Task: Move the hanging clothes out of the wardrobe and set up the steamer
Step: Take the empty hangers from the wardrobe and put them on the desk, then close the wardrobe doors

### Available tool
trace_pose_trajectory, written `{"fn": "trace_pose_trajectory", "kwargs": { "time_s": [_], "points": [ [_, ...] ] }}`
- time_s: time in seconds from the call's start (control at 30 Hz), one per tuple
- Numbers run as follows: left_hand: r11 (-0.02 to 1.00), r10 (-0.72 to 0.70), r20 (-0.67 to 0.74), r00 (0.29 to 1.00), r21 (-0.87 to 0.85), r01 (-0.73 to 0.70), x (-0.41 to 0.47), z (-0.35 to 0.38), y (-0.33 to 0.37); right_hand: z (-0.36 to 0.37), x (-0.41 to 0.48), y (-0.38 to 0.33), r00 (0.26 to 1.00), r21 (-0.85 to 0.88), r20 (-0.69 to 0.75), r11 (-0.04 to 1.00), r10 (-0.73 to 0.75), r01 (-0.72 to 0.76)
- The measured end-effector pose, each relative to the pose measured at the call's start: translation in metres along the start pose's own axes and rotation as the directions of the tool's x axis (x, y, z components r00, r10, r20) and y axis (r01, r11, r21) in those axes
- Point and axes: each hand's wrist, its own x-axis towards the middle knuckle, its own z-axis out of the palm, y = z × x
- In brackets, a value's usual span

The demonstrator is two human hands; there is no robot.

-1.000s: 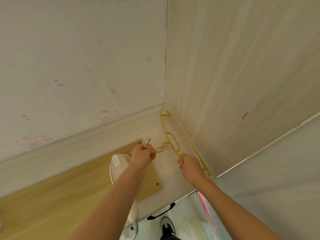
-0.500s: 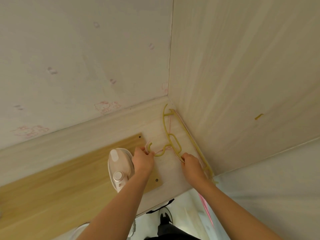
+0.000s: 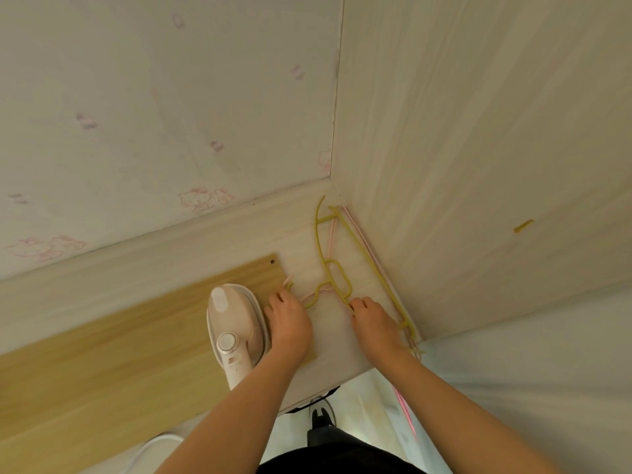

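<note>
Hanger [image 3: 337, 285] along wall [image 3: 478, 165], hook [image 3: 290, 286] leftward

The white handheld plastic steamer [image 3: 236, 323] lies on a tan flat wooden board [image 3: 136, 336], which lies on the pale wood-grain tabletop [image 3: 297, 241]. Just right of the steamer, the left hand [image 3: 289, 323] holds the hook of a yellow-green plastic hanger [image 3: 337, 280]. This hanger lies flat on the tabletop, farther right of the steamer, and reaches back into the corner. A thin pink plastic hanger [image 3: 331, 234] lies under it. Right of the steamer, beyond the left hand, the right hand [image 3: 376, 331] holds the hanger's near arm. The cartoon-printed wall [image 3: 136, 114] stands behind the steamer, and the pale wooden side panel [image 3: 478, 148] stands far right of it.
</note>
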Motion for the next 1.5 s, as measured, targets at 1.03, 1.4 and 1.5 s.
{"fn": "trace_pose_trajectory", "kwargs": {
  "time_s": [1.03, 1.4, 1.5],
  "points": [
    [0.604, 0.795, -0.052, 0.604, 0.149, -0.783, -0.093, -0.029, -0.003, -0.052, -0.14, -0.025, 0.937, 0.245, -0.269, 0.957, 0.223, -0.158],
    [0.36, 0.917, -0.207, 0.341, 0.062, -0.931, -0.188, -0.026, -0.008, -0.076, -0.281, -0.046, 0.794, 0.344, -0.444, 0.898, 0.414, -0.275],
    [0.311, 0.934, -0.201, 0.296, 0.043, -0.95, -0.21, -0.021, -0.004, -0.081, -0.31, -0.045, 0.752, 0.365, -0.481, 0.883, 0.451, -0.296]
  ]
}}
